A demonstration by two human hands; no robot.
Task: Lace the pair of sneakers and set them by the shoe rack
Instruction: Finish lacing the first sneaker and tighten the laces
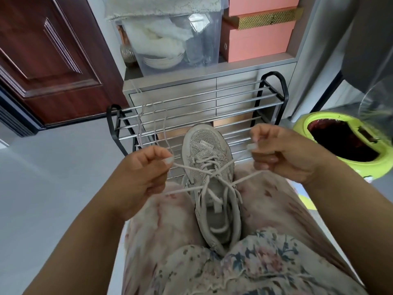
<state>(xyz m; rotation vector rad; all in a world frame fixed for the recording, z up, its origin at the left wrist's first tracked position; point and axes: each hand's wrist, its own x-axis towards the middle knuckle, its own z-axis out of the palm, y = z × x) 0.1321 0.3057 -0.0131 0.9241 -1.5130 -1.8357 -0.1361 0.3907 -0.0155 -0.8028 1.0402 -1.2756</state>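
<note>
Shoe rack (191, 107) behind; grey glittery sneaker (209, 177) on lap, both hands (138, 175) (282, 154) pinching lace ends (187, 167).

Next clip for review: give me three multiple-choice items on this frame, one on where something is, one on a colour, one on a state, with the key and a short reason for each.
1. Where does the sneaker rest?
A. on the rack's top rails
B. on the person's lap
C. inside the green bin

2. What colour are the boxes on the shelf?
A. pink
B. blue
C. black

3. What are the two hands doing?
A. lying flat on the floor
B. each pinching a lace end, pulled outward
C. both gripping the sneaker's sole

Key:
1 B, the sneaker lies between the knees on the floral fabric, with the rack beyond its toe.
2 A, the stacked boxes are pink, one with a gold band.
3 B, the left hand and right hand hold the lace taut to either side.
</note>
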